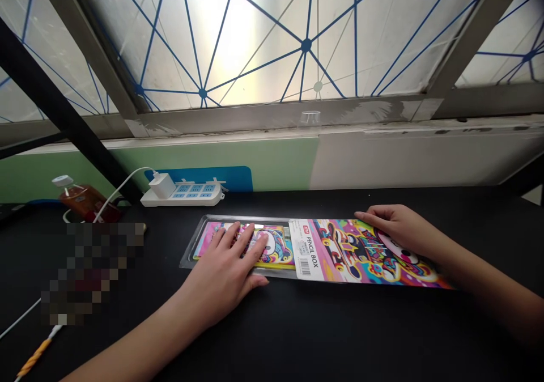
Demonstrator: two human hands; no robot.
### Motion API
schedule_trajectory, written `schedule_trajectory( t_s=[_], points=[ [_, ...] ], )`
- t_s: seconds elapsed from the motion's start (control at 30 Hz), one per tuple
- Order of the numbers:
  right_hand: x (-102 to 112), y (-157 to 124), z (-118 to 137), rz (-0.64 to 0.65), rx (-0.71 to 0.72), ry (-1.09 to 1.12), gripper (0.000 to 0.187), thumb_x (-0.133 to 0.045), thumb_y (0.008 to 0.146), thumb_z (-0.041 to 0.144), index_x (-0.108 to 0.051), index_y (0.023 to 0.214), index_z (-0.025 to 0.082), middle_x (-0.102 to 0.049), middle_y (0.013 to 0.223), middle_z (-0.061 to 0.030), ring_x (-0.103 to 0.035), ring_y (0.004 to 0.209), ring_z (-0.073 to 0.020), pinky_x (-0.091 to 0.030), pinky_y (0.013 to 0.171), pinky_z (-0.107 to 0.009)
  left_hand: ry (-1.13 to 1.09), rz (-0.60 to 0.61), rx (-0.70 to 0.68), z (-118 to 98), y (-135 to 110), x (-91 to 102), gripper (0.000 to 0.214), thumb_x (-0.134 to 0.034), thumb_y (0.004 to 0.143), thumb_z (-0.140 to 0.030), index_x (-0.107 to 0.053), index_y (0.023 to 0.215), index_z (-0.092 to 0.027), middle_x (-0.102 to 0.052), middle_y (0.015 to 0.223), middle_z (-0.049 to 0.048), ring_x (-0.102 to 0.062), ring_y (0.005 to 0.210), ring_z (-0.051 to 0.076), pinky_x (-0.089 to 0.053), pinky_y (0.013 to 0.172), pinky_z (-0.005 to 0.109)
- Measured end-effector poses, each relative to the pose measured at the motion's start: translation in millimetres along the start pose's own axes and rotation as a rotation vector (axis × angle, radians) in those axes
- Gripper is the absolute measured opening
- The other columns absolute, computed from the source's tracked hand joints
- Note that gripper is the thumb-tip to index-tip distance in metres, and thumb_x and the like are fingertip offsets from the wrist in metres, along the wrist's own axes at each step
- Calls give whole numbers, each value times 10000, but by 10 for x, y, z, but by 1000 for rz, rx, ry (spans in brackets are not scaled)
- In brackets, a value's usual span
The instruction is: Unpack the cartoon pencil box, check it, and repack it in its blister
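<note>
Left grip [223,271] and right grip [399,229] lie flat on the pencil box [308,251].

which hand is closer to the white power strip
Left. The left hand lies on the pencil box in its clear plastic tray, in front of and right of the white power strip. The right hand is farther right, on the printed card sleeve.

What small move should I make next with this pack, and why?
Probably ease the printed card off the clear plastic tray with your right hand, left hand pinning the pencil box: the card's white end overlaps the tray, and the box sits under your left palm.
</note>
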State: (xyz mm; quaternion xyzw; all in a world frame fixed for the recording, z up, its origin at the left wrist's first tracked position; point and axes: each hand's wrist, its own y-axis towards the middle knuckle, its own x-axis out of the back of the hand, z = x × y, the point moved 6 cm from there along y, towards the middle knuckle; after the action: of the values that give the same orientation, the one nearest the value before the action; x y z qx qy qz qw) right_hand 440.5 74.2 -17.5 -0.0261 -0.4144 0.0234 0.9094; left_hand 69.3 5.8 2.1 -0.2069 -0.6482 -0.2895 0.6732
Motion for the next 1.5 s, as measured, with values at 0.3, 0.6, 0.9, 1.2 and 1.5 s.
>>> schedule_trajectory(
  t_s=[0.3,0.6,0.9,1.2,1.5],
  points=[
    [-299,-94,252,-5,64,-5,726,-453,850,943,-453,630,251,-440,562,35,-395,519,-146,-325,500,-300,-418,-369,37,77,-172,403,640,-433,1127,-536,-260,1706,-325,-472,1692,133,-428,1566,378,-153,1311,676],
    [-158,-163,346,36,148,-74,677,-553,808,906,-705,842,246,-663,616,-19,-512,499,-176,-396,469,-309,-1567,-170,816,1041,-226,-2,800,-365,1055,-748,-148,1710,-344,-326,1744,224,-755,1173,380,-656,839,510],
    [-433,-229,808,-80,351,-285,595,-458,960,762,-724,1075,242,-728,1108,-156,-682,1053,-356,-541,933,-512,-2117,-16,606,402,-53,-171,627,-557,1062,-569,-359,1587,-289,-458,1668,210,-711,1279,369,-626,944,487],
    [-786,-225,1300,19,480,-405,573,-344,1061,688,-720,1104,258,-748,1065,-110,-717,959,-302,-546,850,-441,-1815,65,509,406,-14,-229,472,-849,881,-450,-645,1226,-202,-795,1170,129,-749,1174,318,-636,896,424],
    [-699,-435,1345,-125,642,-546,603,-353,1051,711,-731,1074,242,-748,1016,-120,-706,897,-317,-481,905,-521,-1631,3,526,508,17,-239,253,-808,896,-384,-683,958,-172,-795,881,72,-791,959,282,-645,721,343]
  ],
)
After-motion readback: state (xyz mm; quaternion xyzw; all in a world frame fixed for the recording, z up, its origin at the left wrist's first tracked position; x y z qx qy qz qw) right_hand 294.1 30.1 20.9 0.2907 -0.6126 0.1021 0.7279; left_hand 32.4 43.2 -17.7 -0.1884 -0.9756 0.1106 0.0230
